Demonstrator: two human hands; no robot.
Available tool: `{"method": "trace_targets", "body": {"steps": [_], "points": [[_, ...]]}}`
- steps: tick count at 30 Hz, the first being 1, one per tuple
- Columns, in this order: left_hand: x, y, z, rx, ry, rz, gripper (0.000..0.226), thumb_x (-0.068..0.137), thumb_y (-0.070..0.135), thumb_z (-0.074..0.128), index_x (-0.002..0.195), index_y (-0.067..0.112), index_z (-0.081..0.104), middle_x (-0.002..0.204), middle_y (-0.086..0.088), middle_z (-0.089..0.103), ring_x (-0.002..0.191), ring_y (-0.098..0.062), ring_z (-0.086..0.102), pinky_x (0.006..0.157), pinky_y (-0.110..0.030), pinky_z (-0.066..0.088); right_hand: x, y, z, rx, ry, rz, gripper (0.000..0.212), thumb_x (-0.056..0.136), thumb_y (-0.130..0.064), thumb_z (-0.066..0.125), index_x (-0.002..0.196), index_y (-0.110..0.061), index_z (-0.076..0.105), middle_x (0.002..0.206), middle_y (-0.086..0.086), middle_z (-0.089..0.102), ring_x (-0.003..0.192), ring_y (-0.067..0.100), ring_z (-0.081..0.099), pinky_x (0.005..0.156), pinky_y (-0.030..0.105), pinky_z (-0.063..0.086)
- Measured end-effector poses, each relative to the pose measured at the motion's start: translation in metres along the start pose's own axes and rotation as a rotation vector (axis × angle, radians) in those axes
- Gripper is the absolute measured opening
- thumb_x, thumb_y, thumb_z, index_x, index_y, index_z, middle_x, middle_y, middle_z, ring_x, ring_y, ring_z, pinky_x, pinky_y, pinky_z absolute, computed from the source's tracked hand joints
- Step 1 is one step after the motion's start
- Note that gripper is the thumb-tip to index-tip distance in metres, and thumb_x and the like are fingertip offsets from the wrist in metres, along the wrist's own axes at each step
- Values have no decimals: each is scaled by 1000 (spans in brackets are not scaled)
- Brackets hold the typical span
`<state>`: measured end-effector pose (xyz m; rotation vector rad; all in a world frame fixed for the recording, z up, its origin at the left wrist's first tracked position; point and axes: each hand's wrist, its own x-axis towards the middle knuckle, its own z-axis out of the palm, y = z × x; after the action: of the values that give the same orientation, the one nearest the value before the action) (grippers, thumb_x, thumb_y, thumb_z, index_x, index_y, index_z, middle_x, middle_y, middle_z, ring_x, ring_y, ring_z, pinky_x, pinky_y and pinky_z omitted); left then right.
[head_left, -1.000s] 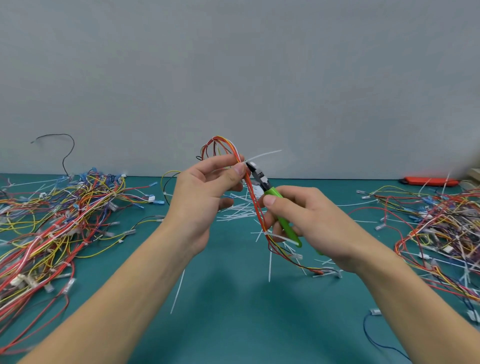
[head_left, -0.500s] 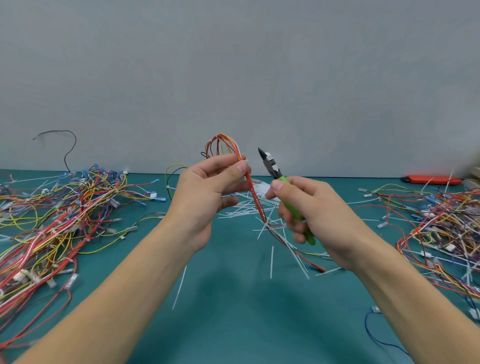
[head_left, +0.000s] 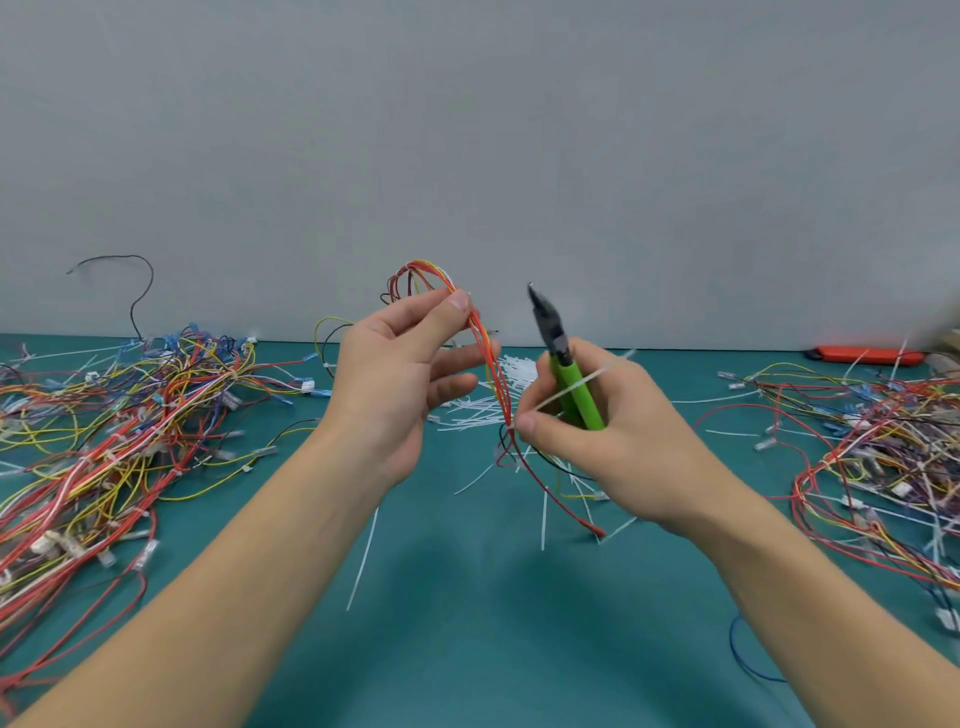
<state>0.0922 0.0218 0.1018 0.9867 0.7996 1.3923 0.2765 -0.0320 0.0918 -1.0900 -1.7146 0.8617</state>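
Two heaps of loose wires (head_left: 130, 426) lay on the green mat (head_left: 467, 649), well outside both sets of fingers. The left hand (head_left: 395, 374) pinched the wire bundle (head_left: 491, 374) between thumb and forefinger, with its other fingers relaxed. The right hand (head_left: 613, 431) gripped the cutters (head_left: 576, 395) in curled fingers, tip upward. Its thumb pressed a white cable tie (head_left: 597, 375) by the bundle.
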Motion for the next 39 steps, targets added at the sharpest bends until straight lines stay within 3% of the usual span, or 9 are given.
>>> {"method": "trace_targets", "body": {"steps": [4,6,9,11,15,20,27,33,39], "points": [[-1,1,0,147,68,103,21,89,29,80,94,14,66,74,5,68,57,-20,72,41,-22,47,4,0,-2,367,206,93,29,86,3,75,98,-15,57,81,3,72,71,15,67,70,25,56],[-3,0,2,305,-67,74,21,87,35,82,82,19,69,68,5,66,53,-21,69,41,-22,46,6,-2,-8,574,235,171,34,80,-2,77,104,-15,56,83,8,72,74,23,71,70,35,60],[-10,-6,7,473,-331,28,10,87,38,80,86,28,79,82,5,76,71,-13,73,48,-22,49,6,-3,-14,717,162,241,39,76,-9,75,107,-17,53,87,12,72,77,30,73,67,37,60],[-13,-11,9,471,-349,60,3,89,29,80,90,26,81,81,4,77,70,-6,68,51,-16,46,5,-1,-14,764,127,281,37,77,-9,74,106,-17,54,90,13,73,79,32,74,67,37,60],[-12,-11,10,392,-333,87,2,89,15,78,89,14,80,80,1,78,73,-3,70,65,-10,50,6,3,-13,719,156,299,30,81,-11,75,106,-17,59,93,11,73,82,26,72,70,37,60],[-8,-7,9,161,-276,12,8,94,15,70,97,8,72,87,-15,76,85,-24,76,77,-30,60,5,6,-9,632,121,312,15,90,-22,73,99,-17,63,96,12,73,84,27,70,72,40,59],[-1,-3,3,42,-184,28,15,96,18,68,104,6,70,94,-9,76,75,-21,74,61,-25,56,-2,15,4,197,0,272,11,99,-23,64,98,-13,62,86,3,74,78,19,70,81,46,58],[1,-8,1,60,-180,39,31,81,26,77,104,5,74,90,-8,77,66,-17,71,60,-24,55,-3,13,8,225,-88,264,43,92,-42,60,108,-2,58,87,6,74,72,20,65,67,33,53],[2,-12,0,77,-161,44,32,76,26,79,100,4,76,82,-8,76,61,-15,69,54,-22,52,-4,15,8,260,-82,279,45,91,-46,61,109,-5,60,87,10,74,70,22,64,62,30,52]]}}
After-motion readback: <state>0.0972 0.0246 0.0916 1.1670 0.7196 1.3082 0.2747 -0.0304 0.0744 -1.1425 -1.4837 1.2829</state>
